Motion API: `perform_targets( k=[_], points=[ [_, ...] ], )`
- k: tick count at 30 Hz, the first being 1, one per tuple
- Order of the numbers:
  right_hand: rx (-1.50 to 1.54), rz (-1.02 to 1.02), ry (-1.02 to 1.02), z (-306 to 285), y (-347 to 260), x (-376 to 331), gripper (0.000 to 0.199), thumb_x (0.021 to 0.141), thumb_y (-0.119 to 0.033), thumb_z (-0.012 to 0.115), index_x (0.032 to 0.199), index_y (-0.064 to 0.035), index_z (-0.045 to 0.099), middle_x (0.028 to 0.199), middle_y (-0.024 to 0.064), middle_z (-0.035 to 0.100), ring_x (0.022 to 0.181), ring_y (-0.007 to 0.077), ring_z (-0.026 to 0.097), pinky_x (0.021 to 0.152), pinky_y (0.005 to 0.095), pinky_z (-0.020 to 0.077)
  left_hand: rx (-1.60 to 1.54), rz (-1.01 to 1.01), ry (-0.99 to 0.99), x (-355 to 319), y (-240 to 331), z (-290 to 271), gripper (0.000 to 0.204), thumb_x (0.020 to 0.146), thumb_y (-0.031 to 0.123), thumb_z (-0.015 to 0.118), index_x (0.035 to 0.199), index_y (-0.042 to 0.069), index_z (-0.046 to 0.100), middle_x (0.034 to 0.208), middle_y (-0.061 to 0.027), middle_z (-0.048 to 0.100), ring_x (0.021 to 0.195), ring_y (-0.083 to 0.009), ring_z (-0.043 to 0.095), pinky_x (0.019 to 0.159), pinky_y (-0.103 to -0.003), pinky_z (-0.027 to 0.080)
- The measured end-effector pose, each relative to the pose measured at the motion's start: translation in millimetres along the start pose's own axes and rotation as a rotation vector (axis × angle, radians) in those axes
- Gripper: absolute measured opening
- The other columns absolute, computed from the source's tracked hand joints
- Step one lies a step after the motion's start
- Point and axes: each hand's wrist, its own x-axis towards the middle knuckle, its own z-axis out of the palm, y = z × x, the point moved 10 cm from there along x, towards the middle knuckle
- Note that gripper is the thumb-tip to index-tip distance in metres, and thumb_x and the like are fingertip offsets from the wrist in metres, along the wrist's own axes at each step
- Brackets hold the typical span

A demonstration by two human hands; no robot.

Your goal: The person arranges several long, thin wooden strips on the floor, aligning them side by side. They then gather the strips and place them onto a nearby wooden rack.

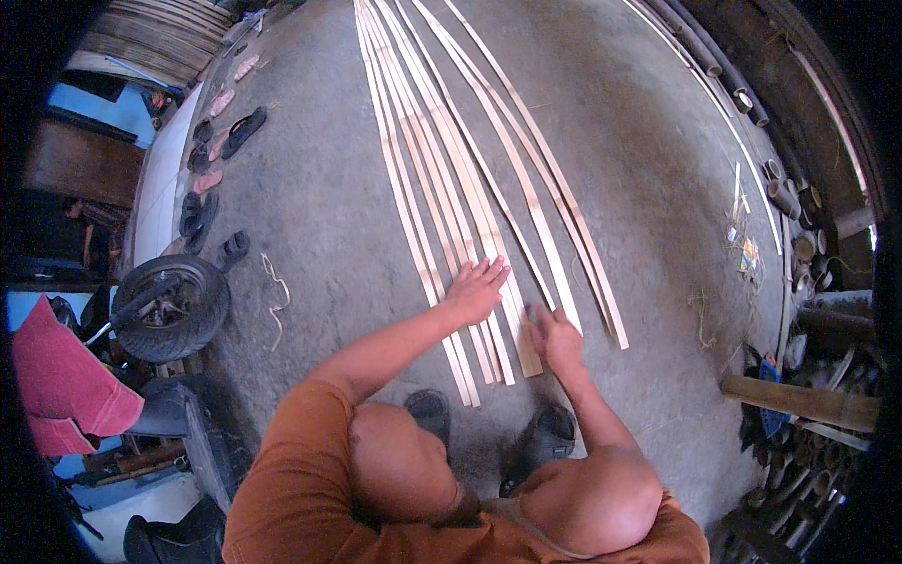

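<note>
In the head view, a set of long, pale bamboo strips (486, 230) lies flat on the grey concrete floor (310, 169) in front of the person. Their long axes run away from the body, leaning a little to the left toward the top, where they draw close together; their near ends fan apart and stop at staggered points, some just ahead of the dark sandals (430, 420). The left hand (479, 289) lies palm down across several strips in the middle of the fan, its fingers extended and slightly spread, pressing on the surface without gripping. The right hand (554, 338) is beside the near end of the broadest strip (531, 362), fingers bent and blurred; whether they pinch an edge or only brush it, I cannot tell. To the right of that hand, two narrow strips (590, 256) lie close together, apart from the main group.
</note>
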Motion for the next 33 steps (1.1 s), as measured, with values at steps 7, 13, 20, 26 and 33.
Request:
perform_targets(
  k=[7,13,20,26,33],
  points=[
    [-0.012,-0.01,0.089,-17,29,37,0.036,0.088,-0.021,0.07,0.12,-0.0079,0.06,0.091,0.0212,0.062,0.074,0.0406,0.065,0.066,0.051,0.0533,-0.031,0.003,0.007,-1,4,-9,0.064,0.101,0.027,0.05,0.157,0.007,0.027,0.166,-0.0155,0.019,0.15,-0.0375,0.026,0.12,-0.053,0.023],
    [0.245,0.13,0.119,-25,12,18,0.026,0.099,-0.021,0.059,0.118,-0.0051,0.065,0.09,0.0243,0.071,0.083,0.0412,0.071,0.075,0.0502,0.0561,-0.059,-0.01,0.007,-1,3,-7,0.064,0.101,0.026,0.051,0.157,0.007,0.027,0.165,-0.017,0.019,0.15,-0.0381,0.025,0.12,-0.052,0.024],
    [0.207,0.144,-0.019,3,25,15,0.029,0.099,-0.021,0.058,0.123,-0.0061,0.065,0.1,0.0232,0.071,0.09,0.0428,0.07,0.079,0.0496,0.0563,-0.079,-0.005,0.008,-1,2,-4,0.065,0.1,0.025,0.051,0.157,0.005,0.026,0.165,-0.0181,0.018,0.149,-0.0392,0.025,0.121,-0.052,0.022],
    [0.446,0.1,0.075,-20,-1,11,0.034,0.099,-0.021,0.058,0.13,-0.0085,0.061,0.099,0.025,0.071,0.087,0.0414,0.072,0.074,0.0468,0.0576,-0.129,0.04,0.07,-5,-2,-7,0.065,0.099,0.028,0.054,0.154,0.003,0.03,0.163,-0.0202,0.022,0.148,-0.0414,0.028,0.119,-0.053,0.025],
    [0.562,0.094,0.027,4,-44,-22,0.038,0.099,-0.019,0.059,0.137,-0.011,0.056,0.077,0.0221,0.068,0.07,0.0371,0.071,0.063,0.0433,0.0542,-0.264,0.035,0.198,-11,-34,-8,0.062,0.099,0.032,0.053,0.149,0.0,0.037,0.158,-0.0252,0.029,0.147,-0.0426,0.028,0.12,-0.051,0.024]
  ],
)
